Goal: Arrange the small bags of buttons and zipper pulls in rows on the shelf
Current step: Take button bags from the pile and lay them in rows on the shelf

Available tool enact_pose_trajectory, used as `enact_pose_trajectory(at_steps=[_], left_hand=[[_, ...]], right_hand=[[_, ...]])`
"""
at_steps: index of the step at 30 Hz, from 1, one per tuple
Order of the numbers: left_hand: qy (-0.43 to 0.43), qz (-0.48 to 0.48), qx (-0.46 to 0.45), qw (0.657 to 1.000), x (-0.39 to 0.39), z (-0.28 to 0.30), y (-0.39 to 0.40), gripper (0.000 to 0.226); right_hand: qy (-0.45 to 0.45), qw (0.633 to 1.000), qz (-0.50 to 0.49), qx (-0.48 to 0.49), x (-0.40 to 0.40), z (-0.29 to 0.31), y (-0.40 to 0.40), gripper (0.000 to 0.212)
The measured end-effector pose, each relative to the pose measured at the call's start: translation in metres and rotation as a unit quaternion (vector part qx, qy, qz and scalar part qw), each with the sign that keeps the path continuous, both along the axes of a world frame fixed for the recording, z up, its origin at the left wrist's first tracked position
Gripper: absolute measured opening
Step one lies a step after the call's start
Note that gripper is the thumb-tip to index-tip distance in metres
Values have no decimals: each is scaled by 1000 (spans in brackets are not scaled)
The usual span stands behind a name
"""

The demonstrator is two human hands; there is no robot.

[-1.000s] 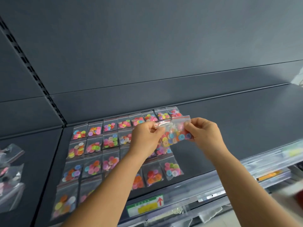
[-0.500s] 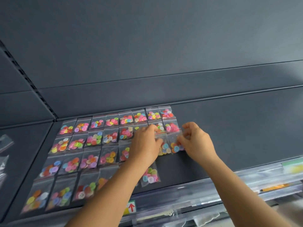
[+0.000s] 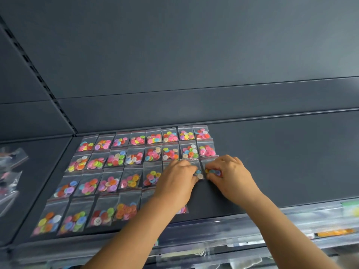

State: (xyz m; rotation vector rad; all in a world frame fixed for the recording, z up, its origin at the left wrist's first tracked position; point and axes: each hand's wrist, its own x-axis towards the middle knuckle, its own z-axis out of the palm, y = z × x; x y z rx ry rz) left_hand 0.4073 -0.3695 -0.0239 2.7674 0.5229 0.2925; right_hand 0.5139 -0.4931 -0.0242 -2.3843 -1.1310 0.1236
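Note:
Small clear bags of coloured buttons [image 3: 116, 159] lie flat in rows on the dark grey shelf [image 3: 281, 162], filling its left part. At the right end of the third row, my left hand [image 3: 177, 178] has its curled fingertips on one bag [image 3: 199, 173]. Beside it, my right hand [image 3: 232, 176] pinches a neighbouring bag of buttons [image 3: 212, 171] down against the shelf. Both bags sit just below the second row. My left forearm hides part of the front row.
A loose heap of clear bags [image 3: 9, 171] lies on the neighbouring shelf at the left. A clear plastic rail [image 3: 291, 216] runs along the shelf's front edge, with lower trays and an orange label [image 3: 334, 232] beneath. The grey back panel rises behind the rows.
Both hands came down from mid-air with the bags and now hold them flat on the shelf at the third row's right end. The view has shifted so more of the rows shows.

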Motion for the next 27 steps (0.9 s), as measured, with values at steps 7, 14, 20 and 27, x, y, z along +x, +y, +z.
enact_pose_trajectory(at_steps=[7, 14, 20, 27], left_hand=[[4, 3, -3, 1000, 0, -1, 0, 31], [-16, 36, 27, 999, -14, 8, -2, 45], [-42, 116, 40, 992, -62, 20, 16, 55], [-45, 198, 56, 978, -159, 22, 56, 59]], right_hand=[[-8, 1000, -1, -9, 1, -1, 2, 18], [-34, 999, 10, 17, -13, 9, 6, 30], [-70, 994, 77, 24, -52, 22, 35, 48], [-84, 983, 160, 15, -132, 31, 90, 55]])
